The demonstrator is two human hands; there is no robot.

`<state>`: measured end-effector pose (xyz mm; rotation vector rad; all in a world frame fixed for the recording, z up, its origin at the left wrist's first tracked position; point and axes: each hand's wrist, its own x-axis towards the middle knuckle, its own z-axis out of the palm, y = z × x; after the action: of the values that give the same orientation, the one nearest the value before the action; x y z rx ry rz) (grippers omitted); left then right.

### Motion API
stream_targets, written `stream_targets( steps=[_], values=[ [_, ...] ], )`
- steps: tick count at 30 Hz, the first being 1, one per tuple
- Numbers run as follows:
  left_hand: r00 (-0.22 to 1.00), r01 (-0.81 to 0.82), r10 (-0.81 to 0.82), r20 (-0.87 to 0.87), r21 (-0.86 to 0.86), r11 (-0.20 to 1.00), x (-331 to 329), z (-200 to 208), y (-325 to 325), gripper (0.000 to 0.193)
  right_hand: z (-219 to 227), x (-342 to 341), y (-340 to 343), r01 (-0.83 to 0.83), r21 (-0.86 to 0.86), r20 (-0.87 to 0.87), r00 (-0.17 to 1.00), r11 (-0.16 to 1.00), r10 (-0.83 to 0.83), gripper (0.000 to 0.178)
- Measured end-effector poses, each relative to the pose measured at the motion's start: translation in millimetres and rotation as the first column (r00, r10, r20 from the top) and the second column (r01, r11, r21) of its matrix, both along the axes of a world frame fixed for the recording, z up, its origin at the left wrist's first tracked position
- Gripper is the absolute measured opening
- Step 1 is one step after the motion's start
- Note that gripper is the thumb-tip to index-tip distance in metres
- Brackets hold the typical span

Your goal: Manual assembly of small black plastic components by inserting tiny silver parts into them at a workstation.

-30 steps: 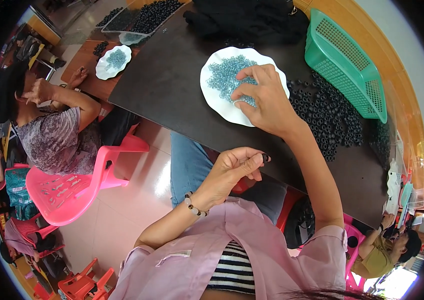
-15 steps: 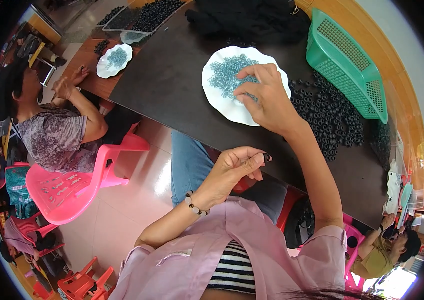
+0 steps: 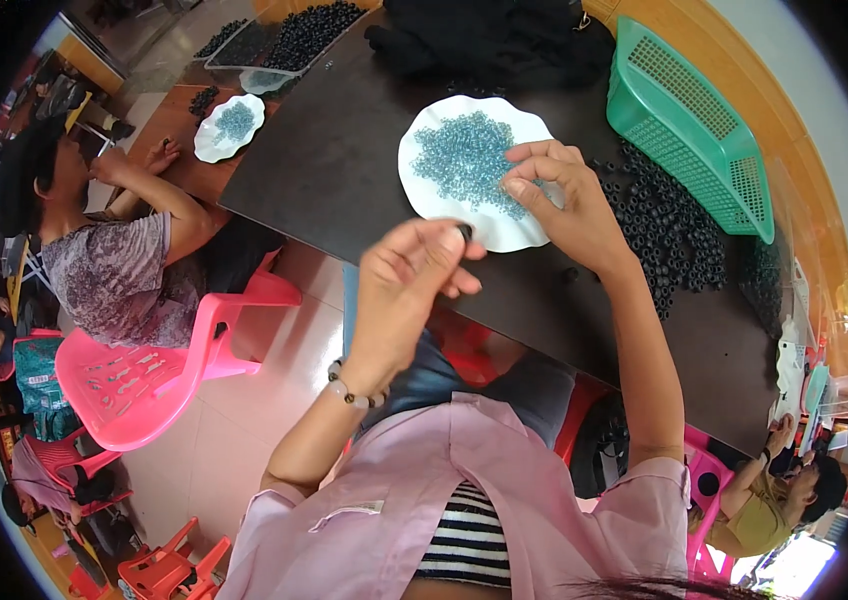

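Observation:
A white wavy-edged plate point(image 3: 422, 200) on the dark table bears a heap of small translucent pale-blue pieces point(image 3: 464, 155), like tiny rings or beads. Over the plate's right side is my right hand point(image 3: 581, 210), thumb and fingertips drawn together; anything between them is too small to make out. My left hand point(image 3: 406, 290) is raised just in front of the plate's near edge. It pinches a small black ring-like part point(image 3: 464, 231) between thumb and forefinger. Several black ring-like parts point(image 3: 672, 225) lie heaped to the right of the plate.
A green perforated basket point(image 3: 694, 130) stands behind the black heap. Black cloth point(image 3: 494, 40) lies at the table's far edge. To the left, a co-worker point(image 3: 114, 260) sits on a pink chair point(image 3: 129, 390), by a smaller white plate point(image 3: 209, 140) of blue pieces. Another person point(image 3: 774, 510) is at the lower right.
My left hand has risen forward toward the plate with the black ring-like part. My right hand has shifted right over the blue pieces, and its fingers have come closer together.

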<state>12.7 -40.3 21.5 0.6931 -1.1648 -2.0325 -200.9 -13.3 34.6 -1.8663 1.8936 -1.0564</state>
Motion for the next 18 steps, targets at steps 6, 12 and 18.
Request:
stream_targets(
  steps=[6,12,18],
  values=[
    [0.987,-0.151,0.159,0.012,-0.253,0.956,-30,2,-34,0.026,7,5,6,-0.06,0.031,0.157,0.986,0.998,0.055,0.013],
    [0.981,-0.087,0.145,0.131,-0.375,0.923,-53,-5,-40,0.02,-4,5,-1,-0.024,0.004,0.146,0.989,1.0,0.023,0.012],
    [0.962,-0.138,0.228,0.151,-0.451,0.882,-56,-5,-39,0.016,-6,11,1,-0.02,-0.036,0.119,0.993,0.999,0.024,0.011]
  ],
)
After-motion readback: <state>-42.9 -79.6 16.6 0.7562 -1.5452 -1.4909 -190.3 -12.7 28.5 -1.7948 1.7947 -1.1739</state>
